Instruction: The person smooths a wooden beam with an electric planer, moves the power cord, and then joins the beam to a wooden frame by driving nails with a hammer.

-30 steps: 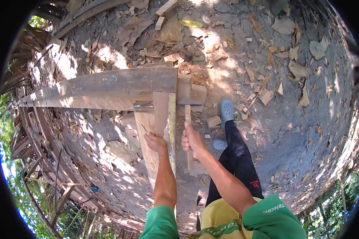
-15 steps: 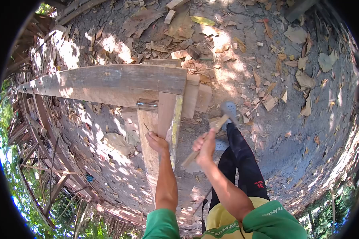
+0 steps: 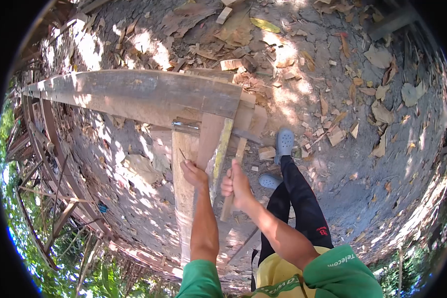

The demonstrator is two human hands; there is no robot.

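Observation:
My right hand [image 3: 237, 186] is wrapped round the wooden handle of a hammer [image 3: 240, 149]. Its dark head lies level with the end of the wooden frame, and the handle points down toward me. Closed fingers of my left hand [image 3: 194, 175] pinch a thin, dark, nail-like rod [image 3: 183, 154] over a pale board [image 3: 183, 186]. Beside that hand runs a second board [image 3: 211, 136] with a yellowish, flaking edge. A shiny metal piece [image 3: 186, 125] lies where the pale board meets the long curved plank [image 3: 139, 92].
Wood offcuts [image 3: 232, 64], chips and dry leaves [image 3: 380, 57] litter the dirt ground. My feet in grey clogs [image 3: 285, 143] stand right of the frame. Curved timber ribs [image 3: 52, 131] reach along the left side.
My right hand has swung the hammer left, bringing its head beside the frame's end. My left hand keeps its hold on the rod. The view has shifted slightly.

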